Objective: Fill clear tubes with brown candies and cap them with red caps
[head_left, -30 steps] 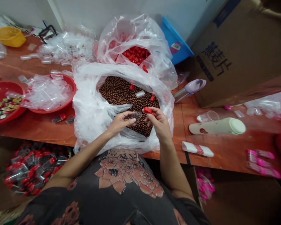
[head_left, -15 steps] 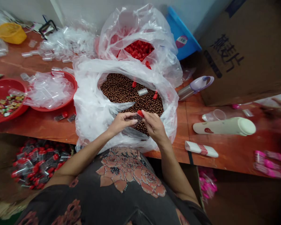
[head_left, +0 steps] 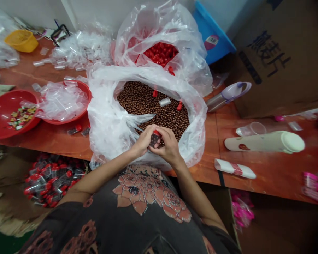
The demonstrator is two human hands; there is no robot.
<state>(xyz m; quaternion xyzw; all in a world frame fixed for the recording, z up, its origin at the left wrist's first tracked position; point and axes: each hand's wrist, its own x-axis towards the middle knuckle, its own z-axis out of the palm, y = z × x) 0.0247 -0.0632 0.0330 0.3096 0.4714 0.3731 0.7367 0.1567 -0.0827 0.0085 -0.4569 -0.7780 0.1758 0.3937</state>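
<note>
My left hand [head_left: 143, 141] and my right hand [head_left: 167, 145] meet over a white plastic bag [head_left: 106, 120] of small brown balls [head_left: 153, 102]. Both hands grip a small clear tube [head_left: 155, 139] holding brown balls, and a red cap [head_left: 156, 132] sits at its upper end. My fingers hide most of the tube. Loose red caps [head_left: 179, 106] and a loose clear tube [head_left: 164, 102] lie on the balls. Behind, a clear bag [head_left: 159, 28] holds red caps [head_left: 161, 54].
On the orange-brown table [head_left: 217, 165] lie clear tubes [head_left: 79, 53], a red bowl [head_left: 76, 102], a red basin of sweets [head_left: 5, 109], a cream flask [head_left: 265, 142] and pink packets [head_left: 315, 187]. A cardboard box [head_left: 278, 60] stands right. Red-capped tubes [head_left: 53, 180] lie below left.
My hands have closed in on each other around the tube. The red cap, held apart from the tube a second ago, is now at its end. The view has drifted, shifting the table rightward.
</note>
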